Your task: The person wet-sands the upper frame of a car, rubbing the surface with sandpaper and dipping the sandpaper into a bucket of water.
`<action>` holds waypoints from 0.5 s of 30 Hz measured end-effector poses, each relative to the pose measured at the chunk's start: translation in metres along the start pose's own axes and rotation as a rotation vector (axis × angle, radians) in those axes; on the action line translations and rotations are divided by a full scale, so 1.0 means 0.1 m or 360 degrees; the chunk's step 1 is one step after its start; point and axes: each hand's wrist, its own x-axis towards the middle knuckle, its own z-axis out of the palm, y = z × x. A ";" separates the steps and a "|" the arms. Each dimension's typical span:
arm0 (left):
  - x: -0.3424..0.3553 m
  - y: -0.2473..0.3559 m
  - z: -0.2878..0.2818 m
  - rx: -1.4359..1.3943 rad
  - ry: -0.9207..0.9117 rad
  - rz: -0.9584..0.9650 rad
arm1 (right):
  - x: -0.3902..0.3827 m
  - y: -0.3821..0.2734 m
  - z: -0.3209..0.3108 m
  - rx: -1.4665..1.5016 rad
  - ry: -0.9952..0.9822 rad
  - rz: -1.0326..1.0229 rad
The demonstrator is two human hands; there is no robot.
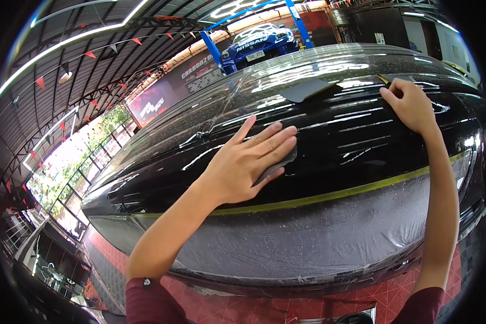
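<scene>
My left hand (248,162) lies flat on the glossy black roof (340,127) of a car, fingers stretched and thumb apart. Under its palm and fingers is a dark grey sheet (289,157) that looks like sandpaper, mostly hidden by the hand. Farther right, my right hand (411,103) is closed at the roof, its fingers curled around a small yellow-edged dark piece (384,79), whose kind I cannot make out. Between and beyond both hands, a loose grey sheet (303,90) with a yellowish edge rests on the wet roof.
Yellow-green masking tape (329,193) runs along the roof's lower edge, above clear plastic film (308,237) over the car's side. Water drops dot the far roof. Behind stands a blue car (259,48) between blue lift posts (210,47). Red floor tiles (227,302) lie below.
</scene>
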 end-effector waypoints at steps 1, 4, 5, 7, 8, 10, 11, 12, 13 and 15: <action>-0.11 -0.02 -0.03 -0.0081 -0.0021 -0.0045 | 0.01 0.03 0.02 0.0044 -0.0061 0.0026; -1.09 -0.29 -0.05 -0.0043 0.0008 -0.0366 | -0.09 0.13 0.03 0.0046 0.0024 0.0048; -1.58 -0.39 -0.17 -0.0008 -0.0016 -0.0592 | -0.09 0.14 0.04 0.0018 0.0033 0.0086; -2.13 -0.48 -0.22 0.0048 -0.0032 -0.0867 | -0.04 0.05 -0.01 -0.0026 -0.0001 0.0132; -2.29 -0.51 -0.16 0.0071 0.0104 -0.0962 | 0.02 0.11 0.08 0.0013 0.0101 0.0017; -2.12 -0.36 -0.04 0.0252 0.0301 -0.1104 | 0.13 0.33 0.29 0.0088 0.0155 -0.0125; -1.79 -0.20 0.03 0.0235 0.0356 -0.1092 | 0.15 0.49 0.33 0.0058 0.0129 -0.0085; -1.52 -0.05 0.09 0.0167 0.0397 -0.1062 | 0.18 0.61 0.36 0.0046 0.0115 -0.0050; -1.27 0.10 0.11 0.0273 0.0287 -0.1157 | 0.24 0.76 0.43 0.0079 0.0159 -0.0114; -1.25 0.21 0.27 0.0475 0.0462 -0.1180 | 0.31 0.88 0.53 0.0136 0.0136 -0.0157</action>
